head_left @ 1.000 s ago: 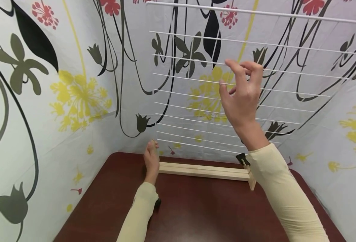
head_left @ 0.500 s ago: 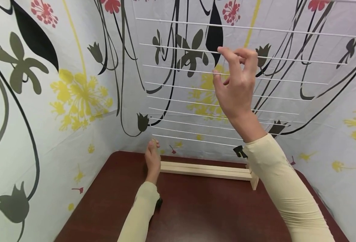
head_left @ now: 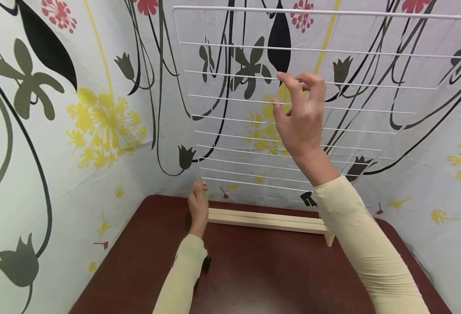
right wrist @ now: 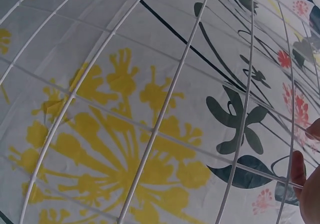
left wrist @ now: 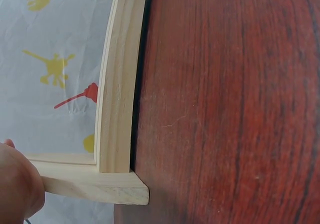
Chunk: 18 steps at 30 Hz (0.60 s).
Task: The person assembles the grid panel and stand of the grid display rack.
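Observation:
A white wire grid rack (head_left: 316, 12) stands tilted over the back of the table, its lower edge just above a pale wooden stand (head_left: 266, 221). My right hand (head_left: 303, 115) pinches the grid's wires near its middle, thumb and fingers bent; in the right wrist view only the fingertips (right wrist: 298, 166) show at the right edge, right at a wire. At the stand's left end my left hand (head_left: 198, 205) holds the upright wooden end piece. The left wrist view shows that end piece (left wrist: 100, 185) meeting the long wooden rail (left wrist: 117, 94), with part of the hand at the left edge.
The dark red-brown table (head_left: 254, 270) has rounded back corners. A patterned sheet (head_left: 109, 122) with flowers encloses the table at the back and sides. The stand's right end piece (head_left: 329, 237) is partly behind the right sleeve (head_left: 356, 226).
My right hand has shifted a little left with the wire rack. The rack's top edge rose out of view and then came back down. The left hand and stand stay nearly still.

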Tool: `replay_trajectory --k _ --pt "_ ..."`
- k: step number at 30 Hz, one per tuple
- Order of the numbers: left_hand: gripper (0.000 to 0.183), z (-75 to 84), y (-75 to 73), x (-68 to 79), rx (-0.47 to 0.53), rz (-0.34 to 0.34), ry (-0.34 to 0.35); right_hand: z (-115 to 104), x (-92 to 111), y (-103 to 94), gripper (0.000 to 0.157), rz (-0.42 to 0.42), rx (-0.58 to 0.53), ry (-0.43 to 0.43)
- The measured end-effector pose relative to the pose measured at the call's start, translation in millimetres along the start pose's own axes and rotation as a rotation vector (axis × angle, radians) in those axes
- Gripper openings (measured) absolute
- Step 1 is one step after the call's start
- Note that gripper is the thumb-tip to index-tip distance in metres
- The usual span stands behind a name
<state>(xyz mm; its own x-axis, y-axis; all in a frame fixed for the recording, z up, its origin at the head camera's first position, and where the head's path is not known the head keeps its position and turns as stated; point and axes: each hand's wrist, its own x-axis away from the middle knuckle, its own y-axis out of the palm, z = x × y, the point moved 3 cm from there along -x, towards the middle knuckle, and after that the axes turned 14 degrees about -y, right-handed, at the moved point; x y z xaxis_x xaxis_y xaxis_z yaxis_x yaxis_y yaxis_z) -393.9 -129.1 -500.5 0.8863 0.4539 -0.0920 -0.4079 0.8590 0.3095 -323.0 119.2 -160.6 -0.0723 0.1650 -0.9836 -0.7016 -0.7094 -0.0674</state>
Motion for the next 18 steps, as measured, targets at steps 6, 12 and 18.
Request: replay_trajectory --k 6,12,18 --pt "0.056 -0.9 -1.3 0.7 -0.04 0.016 -0.009 2.0 5.5 5.1 0.048 -0.005 -0.005 0.0" --pt "0.054 -2.5 -0.8 -2.3 -0.027 0.016 -0.024 5.0 9.5 5.7 0.047 -0.012 0.019 0.005" --pt "0.05 -1.4 0.6 -4.3 0.001 0.002 -0.025 8.0 8.9 4.1 0.047 -0.017 0.035 0.016"
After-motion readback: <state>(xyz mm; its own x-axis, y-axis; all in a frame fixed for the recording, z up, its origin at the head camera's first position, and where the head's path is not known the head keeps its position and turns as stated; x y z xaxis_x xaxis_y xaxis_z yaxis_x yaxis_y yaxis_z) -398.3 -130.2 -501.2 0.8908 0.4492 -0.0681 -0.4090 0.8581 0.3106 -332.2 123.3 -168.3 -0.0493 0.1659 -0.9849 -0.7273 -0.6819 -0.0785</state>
